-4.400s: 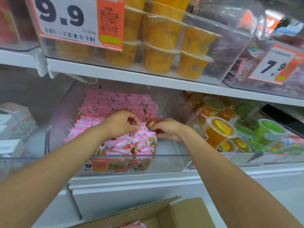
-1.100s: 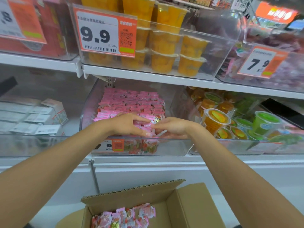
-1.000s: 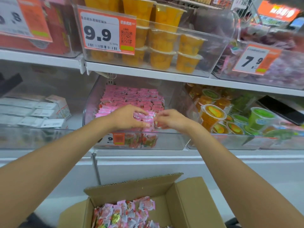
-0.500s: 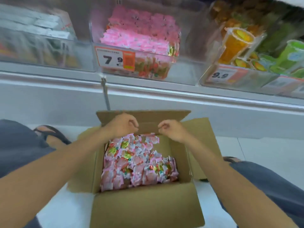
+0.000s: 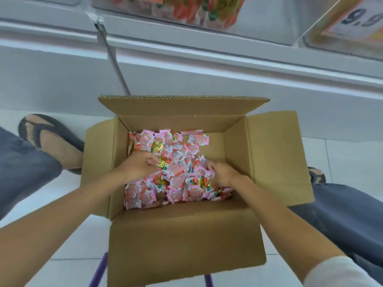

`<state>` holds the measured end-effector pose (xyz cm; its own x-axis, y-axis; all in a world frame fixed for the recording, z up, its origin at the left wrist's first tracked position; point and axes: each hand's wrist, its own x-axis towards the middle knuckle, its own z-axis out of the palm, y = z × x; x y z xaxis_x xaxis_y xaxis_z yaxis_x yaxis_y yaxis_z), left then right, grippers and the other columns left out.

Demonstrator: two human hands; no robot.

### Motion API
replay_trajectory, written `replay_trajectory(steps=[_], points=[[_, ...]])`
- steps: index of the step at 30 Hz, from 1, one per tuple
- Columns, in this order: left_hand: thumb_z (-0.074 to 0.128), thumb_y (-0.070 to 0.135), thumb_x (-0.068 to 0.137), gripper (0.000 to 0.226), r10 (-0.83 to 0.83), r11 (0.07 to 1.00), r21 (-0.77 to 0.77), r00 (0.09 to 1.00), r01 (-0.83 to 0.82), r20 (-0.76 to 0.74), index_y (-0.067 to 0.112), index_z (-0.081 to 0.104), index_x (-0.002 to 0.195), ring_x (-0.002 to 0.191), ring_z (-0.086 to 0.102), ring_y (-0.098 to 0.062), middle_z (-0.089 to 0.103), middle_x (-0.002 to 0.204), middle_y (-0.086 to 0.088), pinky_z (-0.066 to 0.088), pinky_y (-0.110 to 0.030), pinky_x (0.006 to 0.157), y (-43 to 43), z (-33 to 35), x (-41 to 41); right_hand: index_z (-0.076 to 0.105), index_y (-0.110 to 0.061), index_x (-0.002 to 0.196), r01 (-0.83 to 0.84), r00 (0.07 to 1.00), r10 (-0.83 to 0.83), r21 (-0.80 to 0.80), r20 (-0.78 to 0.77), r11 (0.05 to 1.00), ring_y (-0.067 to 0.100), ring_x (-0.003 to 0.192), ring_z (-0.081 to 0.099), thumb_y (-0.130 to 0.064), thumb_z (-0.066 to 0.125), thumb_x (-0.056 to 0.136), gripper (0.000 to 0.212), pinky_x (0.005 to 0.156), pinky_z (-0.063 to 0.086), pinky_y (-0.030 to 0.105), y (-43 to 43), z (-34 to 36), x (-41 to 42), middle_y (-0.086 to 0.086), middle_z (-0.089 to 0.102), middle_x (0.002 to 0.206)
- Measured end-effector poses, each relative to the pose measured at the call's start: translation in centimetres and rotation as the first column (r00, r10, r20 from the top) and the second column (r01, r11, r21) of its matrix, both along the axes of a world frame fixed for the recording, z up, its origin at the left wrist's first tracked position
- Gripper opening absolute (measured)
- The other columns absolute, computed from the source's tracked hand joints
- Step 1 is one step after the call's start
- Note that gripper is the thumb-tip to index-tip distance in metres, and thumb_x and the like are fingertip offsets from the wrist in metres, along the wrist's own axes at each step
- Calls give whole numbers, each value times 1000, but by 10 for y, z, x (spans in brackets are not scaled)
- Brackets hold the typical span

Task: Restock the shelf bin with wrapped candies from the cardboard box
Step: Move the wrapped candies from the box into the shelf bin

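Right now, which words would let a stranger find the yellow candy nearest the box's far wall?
Look into the open cardboard box on the floor, at the far left of the candy pile. The yellow candy lies just beyond the left hand; its neighbours are pink.

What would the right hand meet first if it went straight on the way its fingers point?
The wrapped candies: the right hand points up-left, down into the heap in the cardboard box, and seems to touch the wrappers, though depth is unclear.

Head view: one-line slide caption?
Left hand and right hand reach into the wrapped candies in the open cardboard box, below the shelf bin.
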<state>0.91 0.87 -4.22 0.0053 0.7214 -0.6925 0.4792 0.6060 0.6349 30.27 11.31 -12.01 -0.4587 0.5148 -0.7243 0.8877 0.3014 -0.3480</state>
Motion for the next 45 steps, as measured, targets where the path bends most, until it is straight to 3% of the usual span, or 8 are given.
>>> replay_trajectory(steps=[8, 11, 17, 24, 29, 35, 39, 45], points=[[69, 41, 88, 72, 44, 997, -69, 957, -25, 286, 27, 35, 150, 129, 45, -7, 41, 137, 16, 42, -24, 102, 12, 31, 49, 50, -4, 89, 333, 761, -450, -313, -467, 889, 12, 51, 50, -17, 75, 85, 28, 44, 41, 18, 10, 95, -44, 1, 57, 62], [61, 24, 96, 44, 255, 967, -139, 869, -216, 424, 16, 50, 138, 130, 51, -14, 54, 132, 5, 54, -21, 90, 11, 33, 58, 58, -5, 90, 318, 736, -433, -299, -520, 900, 2, 41, 48, -21, 75, 84, 24, 43, 40, 15, 5, 121, -65, -6, 64, 55], [68, 19, 88, 72, 507, 862, -312, 672, -399, 540, 13, 31, 150, 125, 52, -18, 36, 151, -2, 55, -42, 96, 12, 37, 52, 65, 3, 87, 525, 615, -535, -206, -579, 826, 12, 57, 58, -25, 78, 82, 31, 55, 48, 18, -2, 117, -69, 21, 67, 70], [76, 10, 82, 44, 487, 871, -177, 763, -458, 425, 19, 57, 120, 98, 70, -12, 65, 121, -5, 58, -33, 88, 12, 25, 54, 66, -17, 107, 432, 607, -608, -430, -511, 793, 10, 82, 65, -16, 72, 87, 21, 82, 52, 25, -3, 117, -67, 3, 70, 86], [71, 14, 85, 53, 584, 802, -280, 593, -528, 555, 17, 48, 132, 105, 68, -16, 51, 131, -1, 52, -33, 99, 18, 25, 54, 61, -8, 95, 597, 288, -877, -644, -384, 479, 18, 89, 66, -6, 68, 89, 9, 80, 57, 25, -5, 115, -61, 9, 67, 94], [62, 5, 93, 45, 720, 680, -399, 455, -615, 524, 14, 46, 134, 127, 51, -27, 50, 137, -11, 59, -39, 82, 14, 22, 57, 69, -12, 109, 523, 625, -674, -428, -395, 737, 15, 109, 63, -15, 62, 95, 16, 101, 50, 33, -18, 79, -48, -3, 67, 112], [61, 1, 93, 88, 758, 651, -470, 476, -596, 445, 22, 4, 158, 145, 25, -41, 7, 164, -8, 54, -49, 93, 7, 14, 45, 52, -17, 139, 261, 949, -287, -184, -130, 948, 20, 133, 44, -21, 61, 96, 44, 113, 35, 35, -39, 25, -19, 5, 46, 144], [61, 2, 93, 83, 681, 731, -394, 635, -557, 364, 24, 12, 157, 133, 42, -32, 8, 165, -4, 61, -31, 76, -7, 6, 38, 60, -2, 84, 335, 926, -357, -166, -126, 927, 19, 67, 46, -14, 66, 92, 16, 70, 39, 30, -39, 13, -17, 9, 47, 72]])
